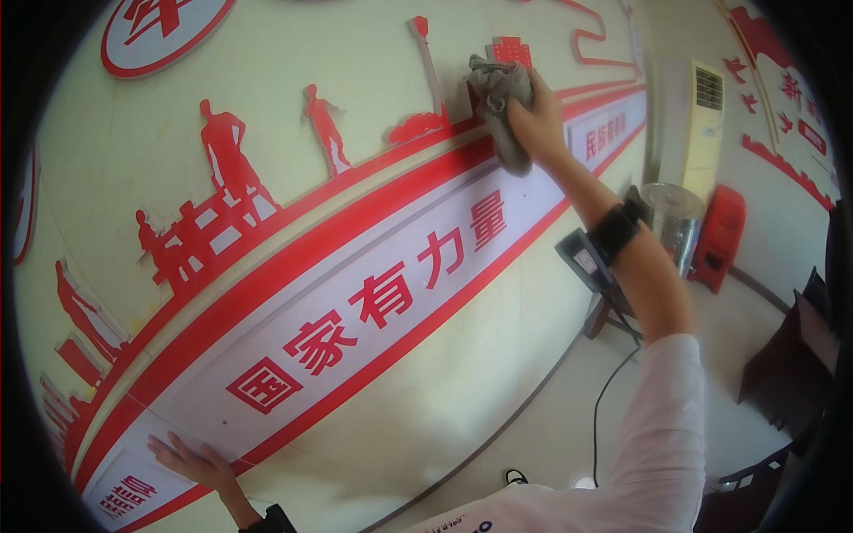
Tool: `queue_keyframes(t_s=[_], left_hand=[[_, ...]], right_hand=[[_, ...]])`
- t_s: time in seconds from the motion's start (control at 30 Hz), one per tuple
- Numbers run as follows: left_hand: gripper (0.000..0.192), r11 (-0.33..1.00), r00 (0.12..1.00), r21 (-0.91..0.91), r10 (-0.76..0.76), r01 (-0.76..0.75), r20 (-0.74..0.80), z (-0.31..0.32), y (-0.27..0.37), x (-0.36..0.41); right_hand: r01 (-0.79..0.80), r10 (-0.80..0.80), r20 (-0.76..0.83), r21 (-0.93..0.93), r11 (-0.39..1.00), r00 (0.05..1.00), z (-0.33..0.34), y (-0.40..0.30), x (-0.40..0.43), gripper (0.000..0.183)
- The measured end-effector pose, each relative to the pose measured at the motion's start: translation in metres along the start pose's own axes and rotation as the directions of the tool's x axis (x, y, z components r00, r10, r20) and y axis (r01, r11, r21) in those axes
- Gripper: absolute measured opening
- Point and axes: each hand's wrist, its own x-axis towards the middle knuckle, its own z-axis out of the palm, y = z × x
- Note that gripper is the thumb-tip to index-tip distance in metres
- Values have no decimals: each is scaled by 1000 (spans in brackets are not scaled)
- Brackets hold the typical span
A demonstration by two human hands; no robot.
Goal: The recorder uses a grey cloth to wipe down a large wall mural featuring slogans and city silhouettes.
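My right hand [541,123] grips a crumpled grey cloth [508,106]. It holds the cloth against the upper part of a red and white wall display, over the red band [373,193] and in front of a small red cut-out building [512,50]. Below the band runs a white panel [426,220] with large red raised characters. My left hand [193,460] lies with fingers spread on the lower left part of the panel and holds nothing. Red cut-out figures of people [226,153] stand along the ledge above the band.
A tall floor-standing air conditioner [705,126] is in the far corner. Near it are a shiny metal cylinder [673,220] and a red plastic case [718,240]. Dark wooden furniture [773,353] stands at right. A black cable [600,406] trails across the floor.
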Motion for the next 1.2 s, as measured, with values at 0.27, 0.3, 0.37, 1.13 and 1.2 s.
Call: queue_keyframes(t_s=[0.27,0.3,0.37,1.13,1.2], left_hand=[[55,1000,1000,-17,-21,21,1,-5,3,2],[54,1000,1000,-6,-20,20,11,-6,2,2],[54,1000,1000,0,-18,18,21,-5,0,0],[55,997,1000,81,12,-13,12,-3,-1,-1],[55,996,1000,86,17,-17,10,-4,-3,-1]], right_hand=[[42,-38,58,-77,996,998,0,-5,-26,40],[37,-37,13,-10,999,999,0,-6,-27,41],[1,0,-81,15,1000,997,-1,-14,-24,41],[414,-361,291,-145,899,886,4,25,-60,52],[365,-317,261,-158,918,912,1,34,-57,52]])
